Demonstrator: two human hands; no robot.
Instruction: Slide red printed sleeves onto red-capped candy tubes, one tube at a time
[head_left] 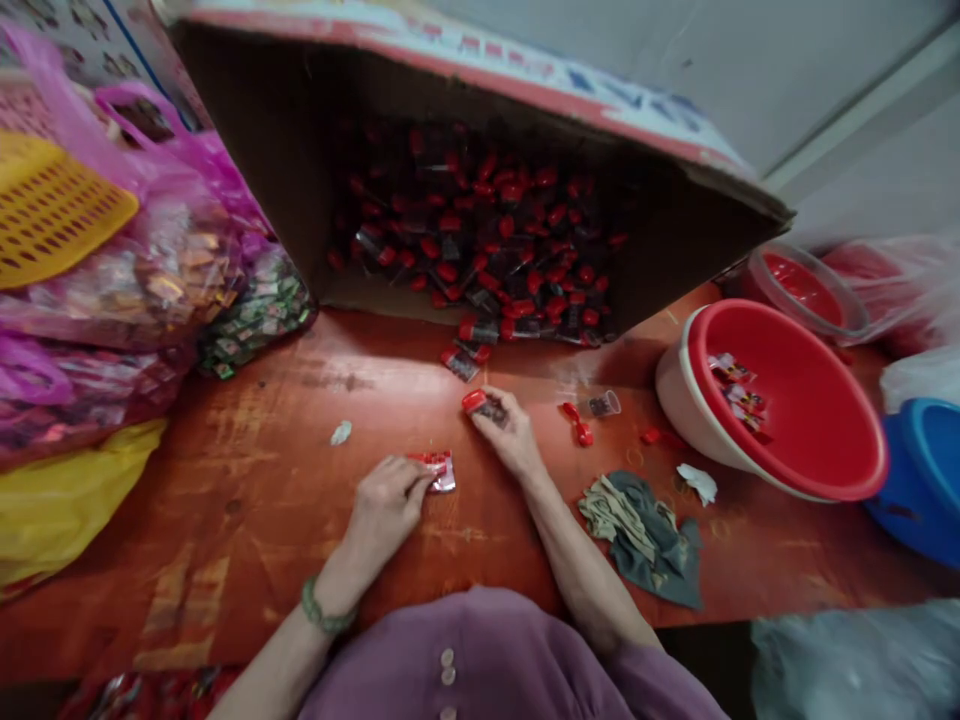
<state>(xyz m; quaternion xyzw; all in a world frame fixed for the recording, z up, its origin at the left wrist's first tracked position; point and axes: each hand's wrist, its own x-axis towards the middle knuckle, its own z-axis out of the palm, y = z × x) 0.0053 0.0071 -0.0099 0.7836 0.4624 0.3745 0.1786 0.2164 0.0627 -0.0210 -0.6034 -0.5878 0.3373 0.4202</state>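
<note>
My left hand [386,505] rests on the orange-brown table [247,480], its fingertips pinching a small red-printed clear packet [437,470]. My right hand [510,432] reaches further forward and grips a small dark item with a red cap [478,403]. A large cardboard box [315,170] lies on its side behind the hands. It is full of several such red-capped items [487,250], and a few spill out of its mouth [469,355].
A red basin [795,400] with a few packets stands at the right, with blue tubs [926,470] beyond it. Pink bags of packets [135,270] and a yellow basket [45,205] fill the left. A grey-green cloth [645,535] and loose red caps [577,425] lie near my right arm.
</note>
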